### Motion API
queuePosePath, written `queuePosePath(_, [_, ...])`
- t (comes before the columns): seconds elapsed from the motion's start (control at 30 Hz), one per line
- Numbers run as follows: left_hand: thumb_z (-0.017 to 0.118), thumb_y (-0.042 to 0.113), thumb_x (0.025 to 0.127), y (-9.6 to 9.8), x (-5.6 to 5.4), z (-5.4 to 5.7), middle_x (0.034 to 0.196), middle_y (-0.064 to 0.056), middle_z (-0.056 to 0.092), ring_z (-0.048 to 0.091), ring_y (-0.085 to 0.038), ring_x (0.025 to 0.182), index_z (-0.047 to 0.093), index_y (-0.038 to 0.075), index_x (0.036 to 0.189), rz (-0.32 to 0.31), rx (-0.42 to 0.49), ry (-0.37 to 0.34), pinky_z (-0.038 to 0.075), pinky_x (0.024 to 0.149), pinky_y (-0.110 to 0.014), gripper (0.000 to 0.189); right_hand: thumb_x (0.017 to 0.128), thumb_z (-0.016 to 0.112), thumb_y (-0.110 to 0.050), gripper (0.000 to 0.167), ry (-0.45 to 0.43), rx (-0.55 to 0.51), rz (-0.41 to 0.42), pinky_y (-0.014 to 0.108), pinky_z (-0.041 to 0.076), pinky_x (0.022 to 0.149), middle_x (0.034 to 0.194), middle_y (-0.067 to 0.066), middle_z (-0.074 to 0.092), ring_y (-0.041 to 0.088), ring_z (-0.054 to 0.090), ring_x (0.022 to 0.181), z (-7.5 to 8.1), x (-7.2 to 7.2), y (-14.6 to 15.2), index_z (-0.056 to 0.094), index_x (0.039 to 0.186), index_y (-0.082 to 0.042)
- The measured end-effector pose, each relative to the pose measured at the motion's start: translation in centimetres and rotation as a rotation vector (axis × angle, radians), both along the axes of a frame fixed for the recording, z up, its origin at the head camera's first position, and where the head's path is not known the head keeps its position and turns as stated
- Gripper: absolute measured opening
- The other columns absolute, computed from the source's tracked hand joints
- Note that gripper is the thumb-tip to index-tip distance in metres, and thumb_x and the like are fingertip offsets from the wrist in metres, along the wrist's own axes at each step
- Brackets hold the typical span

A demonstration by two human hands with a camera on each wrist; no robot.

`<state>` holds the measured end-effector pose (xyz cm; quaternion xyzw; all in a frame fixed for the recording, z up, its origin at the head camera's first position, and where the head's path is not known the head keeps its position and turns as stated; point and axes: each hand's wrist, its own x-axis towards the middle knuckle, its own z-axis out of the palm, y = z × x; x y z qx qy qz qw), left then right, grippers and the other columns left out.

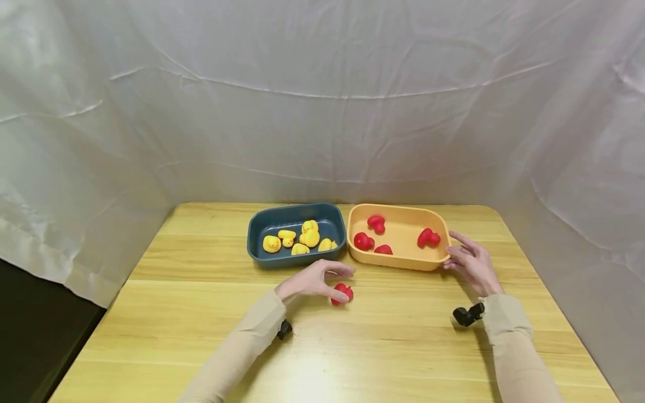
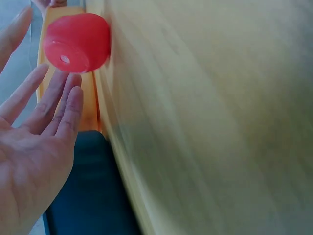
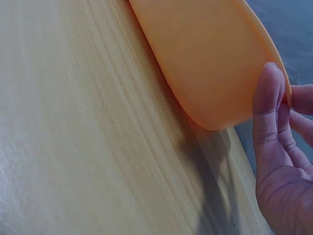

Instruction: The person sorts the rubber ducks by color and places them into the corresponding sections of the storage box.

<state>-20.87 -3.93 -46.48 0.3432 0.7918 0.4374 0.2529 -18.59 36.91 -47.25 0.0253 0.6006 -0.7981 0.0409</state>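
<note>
A red rubber duck lies on the table in front of the two bins. My left hand reaches over it, thumb beside it and fingers spread. In the left wrist view a gap shows between the fingertips and the duck's rounded underside. My right hand pinches the right end of the orange bin, thumb on one side of the rim and fingers on the other. Inside that bin lie several red ducks.
Left of the orange bin stands a dark blue bin with several yellow rubber ducks. Both bins sit on a wooden table near its back edge. Pale sheeting hangs behind and at the sides.
</note>
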Motion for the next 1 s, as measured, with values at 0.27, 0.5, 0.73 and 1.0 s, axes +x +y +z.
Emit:
queuePosePath(0.27, [0.087, 0.012, 0.078, -0.7, -0.1, -0.5, 0.139, -0.016, 0.062, 0.059, -0.028, 0.124, 0.054, -0.004, 0.140, -0.046, 0.008, 0.011, 0.046, 0.115, -0.041, 0.072, 0.100, 0.056, 0.002, 0.064, 0.028, -0.012, 0.002, 0.024, 0.063, 0.064, 0.084, 0.001, 0.071, 0.014, 0.071, 0.067, -0.3, 0.1, 0.0, 0.028, 0.158, -0.002])
queuePosePath(0.5, [0.088, 0.011, 0.076, -0.8, -0.1, -1.0, 0.135, -0.015, 0.062, 0.058, -0.018, 0.113, 0.054, -0.002, 0.138, -0.052, -0.003, 0.008, 0.050, 0.110, -0.040, 0.072, 0.100, 0.056, 0.001, 0.066, 0.012, -0.011, -0.002, 0.023, 0.062, 0.063, 0.084, 0.000, 0.071, 0.014, 0.071, 0.066, -0.2, 0.1, -0.1, 0.025, 0.158, -0.002])
queuePosePath(0.73, [0.088, 0.010, 0.076, -0.7, -0.2, -1.2, 0.127, -0.014, 0.063, 0.057, -0.013, 0.106, 0.055, -0.001, 0.135, -0.041, -0.017, 0.002, 0.052, 0.106, -0.037, 0.069, 0.100, 0.055, 0.002, 0.064, 0.008, -0.005, -0.007, 0.023, 0.062, 0.063, 0.083, -0.001, 0.071, 0.014, 0.071, 0.066, -0.1, 0.1, -0.1, 0.029, 0.158, -0.004])
queuePosePath(1.0, [0.087, 0.007, 0.077, -0.6, -0.2, -1.2, 0.120, -0.011, 0.063, 0.056, -0.012, 0.103, 0.057, -0.001, 0.132, -0.027, -0.016, -0.033, 0.052, 0.104, -0.035, 0.063, 0.099, 0.058, 0.002, 0.050, 0.013, -0.031, 0.000, 0.024, 0.062, 0.063, 0.085, 0.001, 0.071, 0.015, 0.071, 0.067, 0.2, 0.3, -0.1, 0.047, 0.146, -0.013])
